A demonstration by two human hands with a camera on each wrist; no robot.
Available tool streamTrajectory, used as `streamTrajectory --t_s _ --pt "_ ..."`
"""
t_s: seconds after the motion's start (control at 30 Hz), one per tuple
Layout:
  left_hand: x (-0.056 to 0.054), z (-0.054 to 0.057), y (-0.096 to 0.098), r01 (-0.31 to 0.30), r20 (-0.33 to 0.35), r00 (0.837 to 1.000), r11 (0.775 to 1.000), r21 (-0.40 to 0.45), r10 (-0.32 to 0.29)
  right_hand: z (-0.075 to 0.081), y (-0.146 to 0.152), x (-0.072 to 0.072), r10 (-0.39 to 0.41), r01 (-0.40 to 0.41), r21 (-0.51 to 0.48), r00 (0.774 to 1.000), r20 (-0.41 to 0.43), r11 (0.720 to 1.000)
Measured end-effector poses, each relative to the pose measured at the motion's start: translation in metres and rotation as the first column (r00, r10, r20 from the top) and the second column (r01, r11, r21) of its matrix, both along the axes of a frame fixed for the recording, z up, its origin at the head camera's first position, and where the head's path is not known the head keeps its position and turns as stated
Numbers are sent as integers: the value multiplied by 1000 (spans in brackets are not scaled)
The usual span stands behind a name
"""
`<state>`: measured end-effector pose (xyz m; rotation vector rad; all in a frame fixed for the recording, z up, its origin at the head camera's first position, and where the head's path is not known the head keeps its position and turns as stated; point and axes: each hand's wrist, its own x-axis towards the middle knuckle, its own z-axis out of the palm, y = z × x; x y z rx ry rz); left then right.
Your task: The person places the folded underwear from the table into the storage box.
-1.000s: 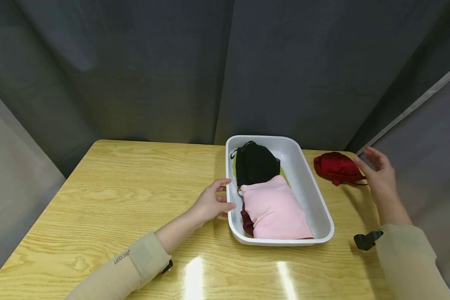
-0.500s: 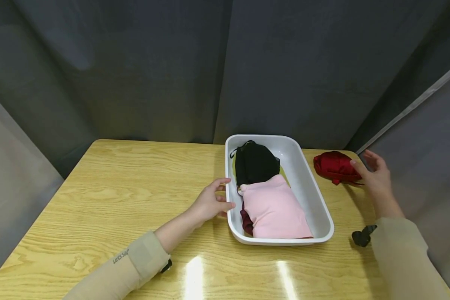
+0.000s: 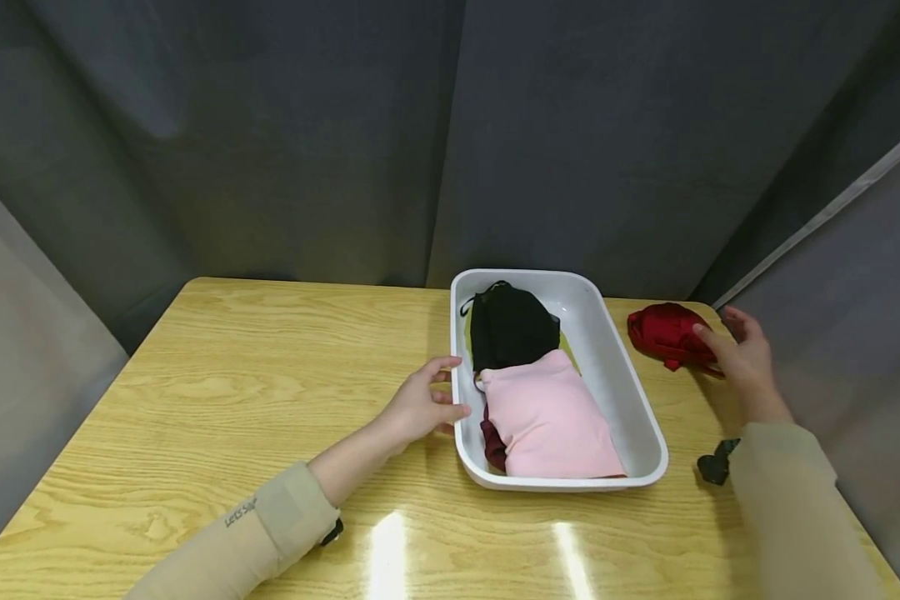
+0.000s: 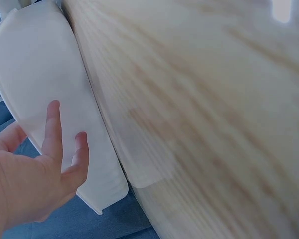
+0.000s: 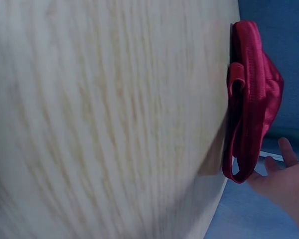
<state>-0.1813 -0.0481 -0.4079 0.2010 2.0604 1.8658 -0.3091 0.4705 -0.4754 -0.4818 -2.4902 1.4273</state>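
My left hand (image 3: 412, 410) holds the left rim of a white plastic tray (image 3: 648, 429), thumb over the edge. In the left wrist view, two fingers of the left hand (image 4: 35, 179) lie against the tray's outer wall (image 4: 40, 64). At the back right lies a domed, shiny red piece (image 3: 663, 332) with a strap, perhaps a folded bra. My right hand (image 3: 746, 367) is at its right side, thumb on or right by it, other fingers spread beyond. In the right wrist view, the strap loop of the red piece (image 5: 254, 94) hangs near the right thumb.
Inside the tray lie a black folded cloth item (image 3: 513, 329) with thin straps, a pink cloth (image 3: 555, 417), and a dark red cloth (image 3: 493, 442) partly hidden under it. Something yellow-green shows beneath. Grey curtains (image 3: 307, 150) stand behind the wooden table (image 3: 270, 358).
My right hand has moved left and slightly nearer, its thumb coming onto or beside the red piece. The left hand and the tray have stayed in place.
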Motion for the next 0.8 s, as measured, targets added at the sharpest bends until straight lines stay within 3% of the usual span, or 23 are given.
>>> streamTrajectory --t_s 0.13,0.37,0.57,0.8 --pt "0 0 1 4 3 1000 1000 -1 -4 12 -13 10 -7 7 3 999 49 1000" --pt "1 1 2 3 2 1000 1000 -11 -3 33 -37 25 17 -19 39 998 65 999" --pt "1 1 1 4 -2 1000 1000 -21 -4 34 -44 22 -2 4 -22 995 95 1000" --pt "2 0 -1 -4 5 1000 1000 -24 4 26 -43 12 -12 15 -25 990 139 1000"
